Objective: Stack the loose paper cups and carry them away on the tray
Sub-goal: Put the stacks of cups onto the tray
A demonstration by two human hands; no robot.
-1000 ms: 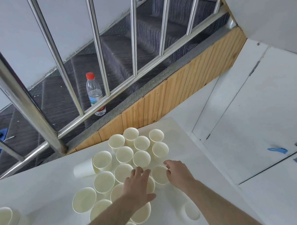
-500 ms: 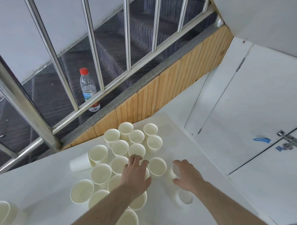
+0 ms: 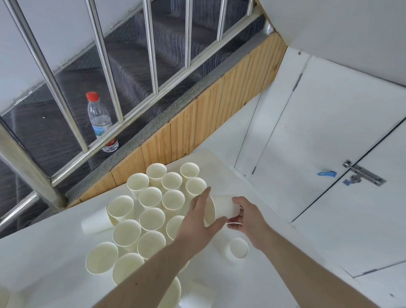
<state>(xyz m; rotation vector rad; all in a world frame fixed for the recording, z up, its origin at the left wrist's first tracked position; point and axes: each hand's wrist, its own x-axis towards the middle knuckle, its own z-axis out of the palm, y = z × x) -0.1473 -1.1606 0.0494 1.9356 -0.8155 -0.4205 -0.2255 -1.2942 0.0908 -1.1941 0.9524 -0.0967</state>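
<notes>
Several cream paper cups [image 3: 151, 219] stand upright in a cluster on the white table [image 3: 44, 261]. Both hands hold one cup [image 3: 220, 209] tipped on its side just above the table, right of the cluster. My left hand [image 3: 200, 221] covers its mouth end, thumb under the rim. My right hand [image 3: 245, 218] grips its base end with curled fingers. Another upright cup [image 3: 238, 247] stands below my right hand. One cup [image 3: 94, 223] lies on its side at the cluster's left. No tray is in view.
A steel railing [image 3: 42, 65] and wood-panelled edge [image 3: 196, 128] border the table's far side, with a water bottle [image 3: 101, 122] behind the bars. White doors with a metal latch [image 3: 361, 173] lie to the right. More cups [image 3: 171, 295] sit near the bottom under my left arm.
My right hand picked a cup off the table and tipped it sideways. My left hand left the cluster and moved right to take hold of that cup's mouth. The camera view shifted.
</notes>
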